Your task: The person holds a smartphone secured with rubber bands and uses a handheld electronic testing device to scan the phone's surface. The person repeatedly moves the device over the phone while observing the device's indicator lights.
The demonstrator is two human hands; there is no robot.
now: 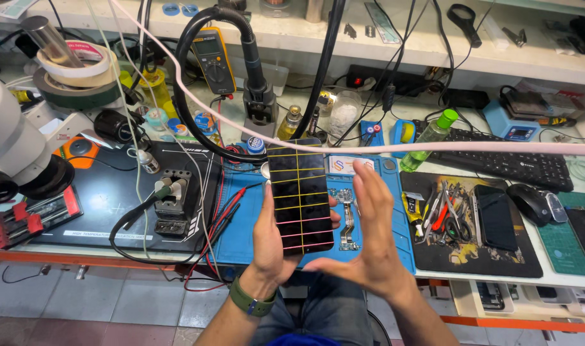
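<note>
Blue work mat (376,211) is your landmark, flat on the bench edge in front of you. Left of it, touching, a larger black heat-resistant mat (106,205) with a small dark clamp fixture (172,202) standing on it near the blue mat's side. Right of the blue mat, a black pad (472,256) carrying a pile of tweezers and hand tools (443,214) and a dark phone (495,216) lying flat. Behind that pad, a black keyboard (504,160), with a green-capped bottle (430,138) tilted just behind the blue mat's far right corner. Yellow multimeter (213,61) stands well behind the blue mat's left end.

The phone screen (300,195) is held above the blue mat's near left part, upright, glass toward you. It's a black glossy slab, long rectangle, rounded corners, crossed by a grid of thin lines: yellow toward the top, turning pinkish toward the bottom, one vertical line down the middle.

Your left hand (273,240) grips the phone screen from behind and below, fingers wrapped around its lower left edge. Your right hand (369,230) is open, fingers spread and straight, just beside the screen's right edge, holding nothing. Small circuit parts (349,214) lie on the blue mat between the two hands.
</note>
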